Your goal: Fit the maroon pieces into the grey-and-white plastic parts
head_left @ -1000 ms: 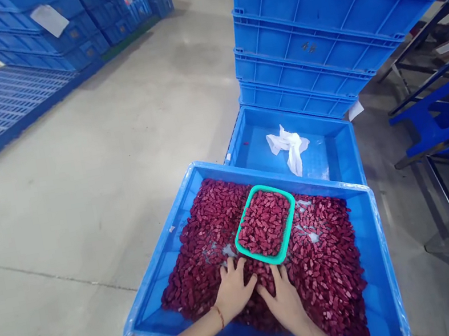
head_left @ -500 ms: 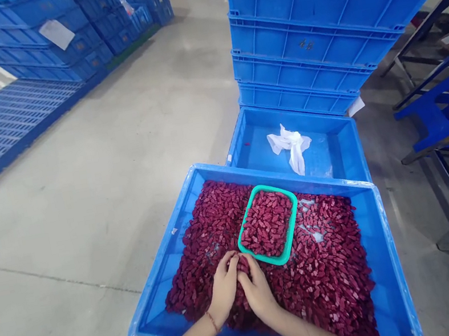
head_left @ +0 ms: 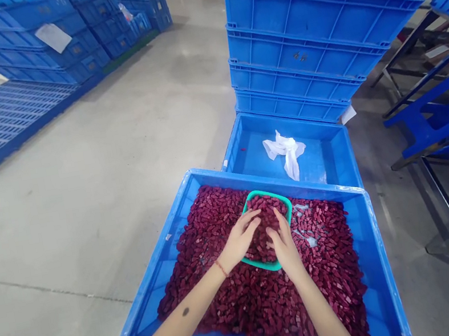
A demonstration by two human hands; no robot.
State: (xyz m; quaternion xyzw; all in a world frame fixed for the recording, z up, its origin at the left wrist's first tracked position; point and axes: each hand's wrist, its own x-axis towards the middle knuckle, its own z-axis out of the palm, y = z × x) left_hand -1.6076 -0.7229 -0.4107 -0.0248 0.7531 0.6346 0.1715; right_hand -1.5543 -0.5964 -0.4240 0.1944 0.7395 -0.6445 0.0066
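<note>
- Both hands have moved from the loose red pieces (head_left: 270, 305) in the blue crate (head_left: 166, 259) up over the green tray (head_left: 285, 203).
- The left hand (head_left: 239, 240) and right hand (head_left: 284, 244) are open, fingers spread, gripping nothing.

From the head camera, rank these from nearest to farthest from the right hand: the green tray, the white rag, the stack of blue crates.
1. Green tray: directly under the right hand, in the crate of red pieces.
2. White rag: beyond the tray, in the next blue crate.
3. Stack of blue crates: behind that crate, farthest.
</note>
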